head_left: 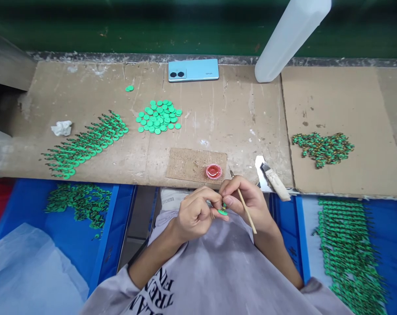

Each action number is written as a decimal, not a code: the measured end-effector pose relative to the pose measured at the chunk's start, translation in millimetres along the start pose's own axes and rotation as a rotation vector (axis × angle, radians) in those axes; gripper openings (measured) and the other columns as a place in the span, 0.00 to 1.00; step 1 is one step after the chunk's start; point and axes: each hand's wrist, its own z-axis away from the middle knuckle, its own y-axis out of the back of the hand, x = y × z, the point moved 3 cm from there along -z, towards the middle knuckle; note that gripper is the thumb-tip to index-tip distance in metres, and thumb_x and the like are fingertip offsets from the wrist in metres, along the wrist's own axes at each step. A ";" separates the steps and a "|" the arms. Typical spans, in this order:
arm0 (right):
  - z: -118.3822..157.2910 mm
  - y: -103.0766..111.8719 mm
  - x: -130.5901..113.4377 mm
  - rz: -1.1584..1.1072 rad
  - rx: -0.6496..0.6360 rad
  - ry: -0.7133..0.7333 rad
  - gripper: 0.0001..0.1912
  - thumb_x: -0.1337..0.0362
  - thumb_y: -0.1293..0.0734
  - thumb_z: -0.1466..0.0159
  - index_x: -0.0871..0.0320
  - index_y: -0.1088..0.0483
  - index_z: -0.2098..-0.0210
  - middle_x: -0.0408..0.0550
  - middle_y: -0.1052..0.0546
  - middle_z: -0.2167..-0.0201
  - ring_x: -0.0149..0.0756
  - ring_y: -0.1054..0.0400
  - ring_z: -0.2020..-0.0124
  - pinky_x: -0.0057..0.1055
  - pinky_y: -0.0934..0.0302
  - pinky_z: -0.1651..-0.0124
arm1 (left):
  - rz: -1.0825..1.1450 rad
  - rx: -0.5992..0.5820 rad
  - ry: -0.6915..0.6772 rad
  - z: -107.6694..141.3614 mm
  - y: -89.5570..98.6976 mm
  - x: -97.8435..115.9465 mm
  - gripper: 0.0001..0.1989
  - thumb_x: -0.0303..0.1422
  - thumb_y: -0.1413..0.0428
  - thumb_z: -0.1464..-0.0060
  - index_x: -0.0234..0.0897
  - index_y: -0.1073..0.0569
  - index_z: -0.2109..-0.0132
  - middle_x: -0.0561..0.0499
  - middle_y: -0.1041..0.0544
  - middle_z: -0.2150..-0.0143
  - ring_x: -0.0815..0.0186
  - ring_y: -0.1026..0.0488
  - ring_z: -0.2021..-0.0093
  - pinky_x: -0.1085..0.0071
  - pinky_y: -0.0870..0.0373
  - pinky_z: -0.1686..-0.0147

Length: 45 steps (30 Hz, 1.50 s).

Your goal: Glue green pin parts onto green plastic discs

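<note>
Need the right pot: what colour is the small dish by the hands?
Red, the small dish on the cork pad; head view.

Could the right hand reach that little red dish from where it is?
Probably yes: the right hand sits just below the red dish with nothing between, though it holds a thin stick.

A cardboard-covered workbench (237,113), scuffed and stained, runs across the view. Its far edge meets a worn grey ledge (119,57), behind which stands a dark green wall (152,26). A second cardboard sheet (342,105) covers the bench at right. Blue bins (119,218) sit below the near edge on both sides. Lighting is even and diffuse, with soft shadows.
</note>
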 end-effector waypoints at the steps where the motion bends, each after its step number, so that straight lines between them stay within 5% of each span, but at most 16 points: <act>1: 0.1 0.1 0.3 0.001 -0.003 0.001 0.08 0.60 0.25 0.31 0.53 0.26 0.63 0.42 0.23 0.67 0.30 0.29 0.70 0.27 0.36 0.68 | 0.002 0.001 -0.003 0.3 -0.1 -0.4 0.24 0.15 0.38 0.44 0.41 0.46 0.69 0.54 0.24 0.66 0.70 0.26 0.68 0.74 0.27 0.70; 12: -0.7 4.0 -1.9 0.030 0.035 0.006 0.09 0.58 0.25 0.32 0.53 0.26 0.64 0.42 0.23 0.69 0.30 0.30 0.72 0.27 0.36 0.69 | 0.039 0.053 0.026 -0.6 -4.6 -1.9 0.18 0.24 0.31 0.45 0.40 0.35 0.63 0.55 0.22 0.66 0.69 0.23 0.67 0.73 0.23 0.66; 25: -2.9 6.1 -7.9 0.173 0.120 -0.012 0.11 0.54 0.23 0.35 0.52 0.24 0.65 0.41 0.25 0.75 0.30 0.33 0.76 0.25 0.37 0.74 | -0.056 -0.064 0.077 -3.8 -0.4 1.4 0.13 0.18 0.41 0.39 0.40 0.35 0.63 0.53 0.21 0.64 0.68 0.21 0.64 0.73 0.22 0.65; 36: -2.0 3.8 -5.5 0.120 0.095 -0.064 0.14 0.49 0.23 0.35 0.52 0.22 0.60 0.41 0.24 0.74 0.33 0.30 0.75 0.28 0.35 0.73 | 0.374 0.111 0.388 -5.1 -1.2 -6.0 0.23 0.24 0.28 0.49 0.39 0.38 0.67 0.56 0.23 0.68 0.71 0.22 0.68 0.76 0.22 0.66; 45: -0.4 5.2 -5.8 0.171 0.045 -0.005 0.08 0.55 0.25 0.32 0.51 0.21 0.57 0.41 0.23 0.72 0.32 0.29 0.73 0.28 0.35 0.70 | 0.445 0.118 0.431 -2.8 -0.7 -11.1 0.25 0.29 0.26 0.50 0.38 0.38 0.70 0.57 0.23 0.70 0.71 0.22 0.70 0.76 0.21 0.69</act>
